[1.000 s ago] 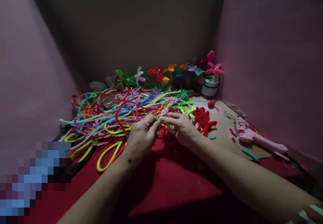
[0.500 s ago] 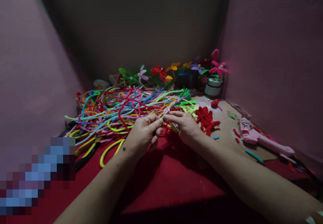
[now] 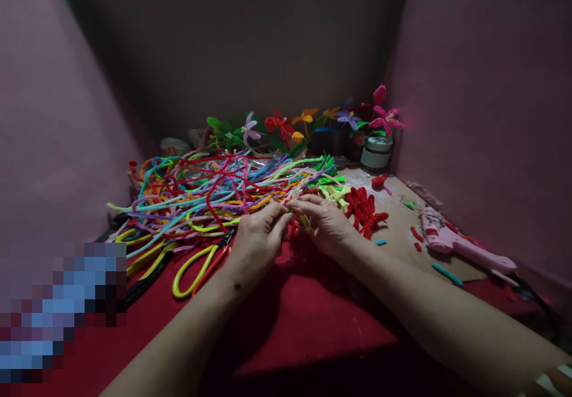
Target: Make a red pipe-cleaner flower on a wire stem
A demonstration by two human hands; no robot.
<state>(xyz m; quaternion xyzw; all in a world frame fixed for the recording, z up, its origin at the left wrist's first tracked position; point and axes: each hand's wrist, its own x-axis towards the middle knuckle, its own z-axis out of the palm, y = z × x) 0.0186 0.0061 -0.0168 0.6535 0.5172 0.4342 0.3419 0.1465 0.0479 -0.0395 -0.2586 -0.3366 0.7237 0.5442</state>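
Note:
My left hand (image 3: 257,239) and my right hand (image 3: 325,223) meet fingertip to fingertip over a red cloth (image 3: 290,325), both pinched on a small light-green pipe-cleaner piece (image 3: 291,208). My right hand also has a pale yellow bit (image 3: 307,224) under its fingers. Just behind them lies a big tangled heap of coloured pipe cleaners (image 3: 210,188). A cluster of red pipe-cleaner pieces (image 3: 364,209) lies just right of my right hand.
Finished pipe-cleaner flowers (image 3: 304,124) stand along the back wall beside a small white jar (image 3: 375,151). A pink glue gun (image 3: 456,245) lies on brown cardboard (image 3: 402,230) at the right, among short cut scraps. Pink walls close in on both sides.
Both hands stay pinched together on the small piece. The left fingers have shifted slightly around it, and the view has moved a little.

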